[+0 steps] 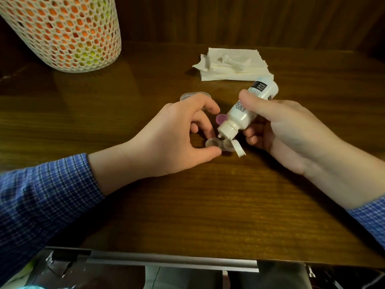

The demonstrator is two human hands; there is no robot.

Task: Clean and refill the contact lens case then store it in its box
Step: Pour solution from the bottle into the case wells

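— Two things matter; which is the bigger?

— The white squeezable plastic solution bottle (248,109). The right hand (277,130) is wrapped round its middle, nozzle tipped down over the case near the middle of the brown wooden table (187,205). It looks light, with soft walls, so I'd judge a gentle squeeze at the belly is enough; its flip cap hangs open.

— And the case?

— The small clear plastic twin-well contact lens case (218,145) lies flat under the nozzle, both wells uncapped. The left hand (177,134) pinches its left well between thumb and fingers. Probably stiff, very light, slippery when wet: hold the rim.

— Caps?

— One small purple round cap (221,118) lies just behind the case.
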